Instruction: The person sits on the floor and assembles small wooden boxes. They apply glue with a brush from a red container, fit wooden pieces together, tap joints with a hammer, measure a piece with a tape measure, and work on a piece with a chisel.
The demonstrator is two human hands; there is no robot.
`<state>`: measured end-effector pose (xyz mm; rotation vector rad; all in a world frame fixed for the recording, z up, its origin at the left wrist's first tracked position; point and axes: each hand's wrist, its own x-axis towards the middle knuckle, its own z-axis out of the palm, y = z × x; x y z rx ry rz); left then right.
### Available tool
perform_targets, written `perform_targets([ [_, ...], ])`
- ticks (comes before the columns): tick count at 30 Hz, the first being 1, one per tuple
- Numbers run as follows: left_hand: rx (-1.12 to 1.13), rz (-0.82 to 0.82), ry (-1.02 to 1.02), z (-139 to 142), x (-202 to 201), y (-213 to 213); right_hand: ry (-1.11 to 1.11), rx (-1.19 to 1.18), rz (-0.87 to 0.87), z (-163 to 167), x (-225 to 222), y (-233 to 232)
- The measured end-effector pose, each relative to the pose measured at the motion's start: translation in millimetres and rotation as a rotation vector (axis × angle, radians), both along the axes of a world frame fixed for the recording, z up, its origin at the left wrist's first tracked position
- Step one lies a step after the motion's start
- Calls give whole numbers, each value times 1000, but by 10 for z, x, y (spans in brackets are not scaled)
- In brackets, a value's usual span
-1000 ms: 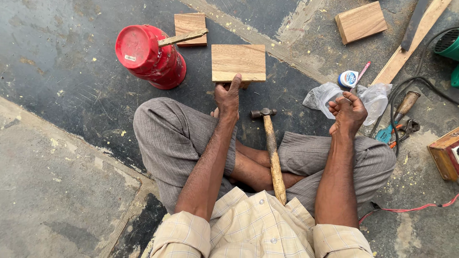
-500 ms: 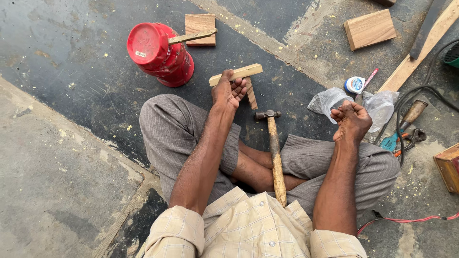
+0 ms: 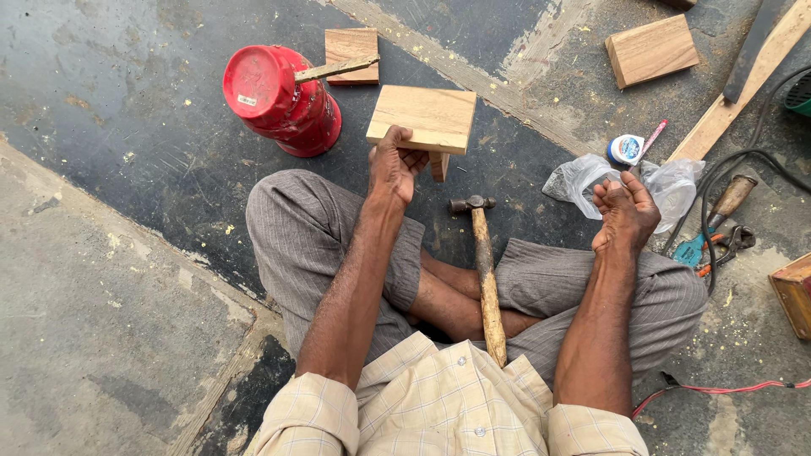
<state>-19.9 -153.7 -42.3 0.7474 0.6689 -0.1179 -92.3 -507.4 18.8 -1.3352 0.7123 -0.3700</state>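
Note:
My left hand [image 3: 394, 167] grips the near edge of a flat rectangular wooden board [image 3: 424, 116] and holds it level above the dark floor. A short wooden block [image 3: 438, 165] sticks down from the board's underside. My right hand [image 3: 625, 213] rests at the edge of a clear plastic bag [image 3: 676, 181], fingers loosely apart, with nothing visible in it. A hammer [image 3: 483, 266] with a wooden handle lies between my crossed legs, its head pointing away from me.
A red bucket [image 3: 283, 100] lies tipped with a stick across it, a small wood block [image 3: 351, 49] behind it. Another block [image 3: 651, 49], a long plank [image 3: 737, 84], a small white and blue tub [image 3: 626, 149], pliers [image 3: 705, 245], cables and a wooden box corner [image 3: 794, 291] lie to the right.
My left hand lifted the board off the floor, turned it on edge, then brought it level with the block underneath. My right hand loosened from a fist toward the plastic bag.

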Motion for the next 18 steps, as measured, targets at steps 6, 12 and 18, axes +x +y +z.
perform_targets([
  [6, -568, -3, -289, 240, -47, 66, 54, -302, 68, -119, 88, 18],
  [12, -1138, -125, -807, 228, -155, -3, -102, -266, -8, -190, 138, -85],
  [18, -1148, -151, -834, 49, -190, -186, -27, -166, -65, -189, 117, -142],
])
